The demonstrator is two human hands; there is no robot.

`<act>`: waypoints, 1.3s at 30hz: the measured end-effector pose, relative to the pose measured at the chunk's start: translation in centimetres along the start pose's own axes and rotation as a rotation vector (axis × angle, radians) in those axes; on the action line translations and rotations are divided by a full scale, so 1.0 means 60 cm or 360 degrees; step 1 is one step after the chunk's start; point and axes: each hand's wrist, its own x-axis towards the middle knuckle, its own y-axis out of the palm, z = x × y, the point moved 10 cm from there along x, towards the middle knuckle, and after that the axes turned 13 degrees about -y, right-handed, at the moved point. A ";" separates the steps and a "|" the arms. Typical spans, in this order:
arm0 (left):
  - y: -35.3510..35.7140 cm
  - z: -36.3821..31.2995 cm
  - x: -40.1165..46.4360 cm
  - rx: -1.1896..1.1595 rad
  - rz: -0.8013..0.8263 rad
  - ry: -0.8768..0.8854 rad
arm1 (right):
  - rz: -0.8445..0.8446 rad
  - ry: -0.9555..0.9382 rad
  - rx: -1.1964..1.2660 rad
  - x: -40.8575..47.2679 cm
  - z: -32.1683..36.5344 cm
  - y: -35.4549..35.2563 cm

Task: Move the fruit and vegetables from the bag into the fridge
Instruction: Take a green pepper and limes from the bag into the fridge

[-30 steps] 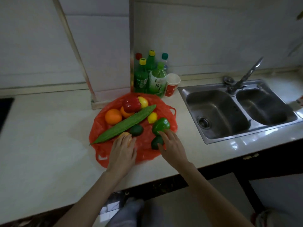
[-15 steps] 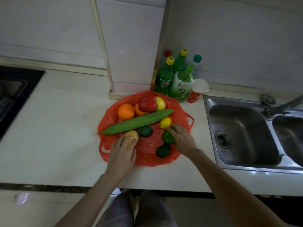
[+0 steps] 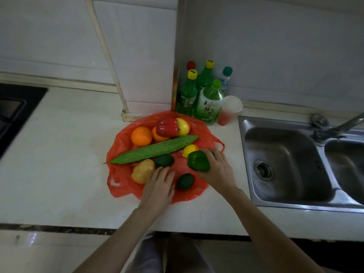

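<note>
Gripped a green bell pepper (image 3: 198, 160) in the right hand (image 3: 217, 170), fingers curled round its far side, pepper sitting at the left of that grip, over the red plastic bag (image 3: 122, 186) spread flat on the desk (image 3: 59, 164). Reached with the left hand (image 3: 158, 189), fingers straight and holding nothing, tips near a dark avocado (image 3: 164, 160), with a potato (image 3: 142, 170) just left of that open grip and a second avocado (image 3: 185, 181) just right of it. Lay across the bag's middle: a long bitter gourd (image 3: 151, 152), with a lemon (image 3: 190, 150) beside the pepper. Sat behind the gourd: an orange (image 3: 141, 136), a red bell pepper (image 3: 167, 127) and a yellow fruit (image 3: 183, 126). Stood behind the bag: green bottles (image 3: 209, 103) and a paper cup (image 3: 229, 110), with a steel sink (image 3: 285, 164) at the right.
</note>
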 end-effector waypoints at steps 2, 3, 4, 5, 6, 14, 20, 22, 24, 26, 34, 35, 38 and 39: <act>0.022 -0.028 0.009 -0.0010 0.0065 0.0062 | -0.0119 0.0044 0.0035 -0.018 -0.002 -0.028; 0.036 -0.042 0.012 0.0004 0.0108 0.0095 | -0.0158 0.0062 0.0060 -0.027 -0.004 -0.038; 0.051 -0.054 0.017 0.0021 0.0156 0.0127 | -0.0190 0.0084 0.0092 -0.037 -0.007 -0.046; 0.067 -0.065 0.021 0.0036 0.0199 0.0154 | -0.0217 0.0118 0.0131 -0.046 -0.013 -0.053; 0.082 -0.074 0.025 0.0049 0.0232 0.0174 | -0.0248 0.0160 0.0183 -0.056 -0.020 -0.059; 0.165 -0.081 0.045 0.0292 0.0476 0.0058 | -0.0370 0.0244 0.0436 -0.100 -0.042 -0.076; 0.115 -0.058 0.053 -0.0034 0.0262 -0.0081 | -0.0293 0.0148 0.0472 -0.093 -0.031 -0.068; 0.067 -0.040 0.047 -0.0211 0.0091 -0.0164 | -0.0251 0.0089 0.0536 -0.073 -0.019 -0.064; 0.011 -0.010 0.032 -0.0326 -0.0079 -0.0263 | -0.0204 0.0045 0.0620 -0.045 0.001 -0.055; -0.044 0.033 0.009 -0.0405 -0.0241 -0.0348 | -0.0188 -0.0025 0.0671 -0.011 0.035 -0.045; -0.236 0.287 -0.176 -0.0397 -0.0766 -0.0856 | -0.0002 -0.0562 0.0857 0.112 0.326 0.031; -0.253 0.320 -0.209 -0.0382 -0.0813 -0.0925 | 0.0027 -0.0631 0.0883 0.119 0.372 0.041; -0.296 0.419 -0.318 -0.0369 -0.0933 -0.1119 | 0.0133 -0.0820 0.0958 0.131 0.510 0.078; -0.308 0.450 -0.358 -0.0379 -0.0974 -0.1181 | 0.0157 -0.0891 0.0970 0.130 0.557 0.090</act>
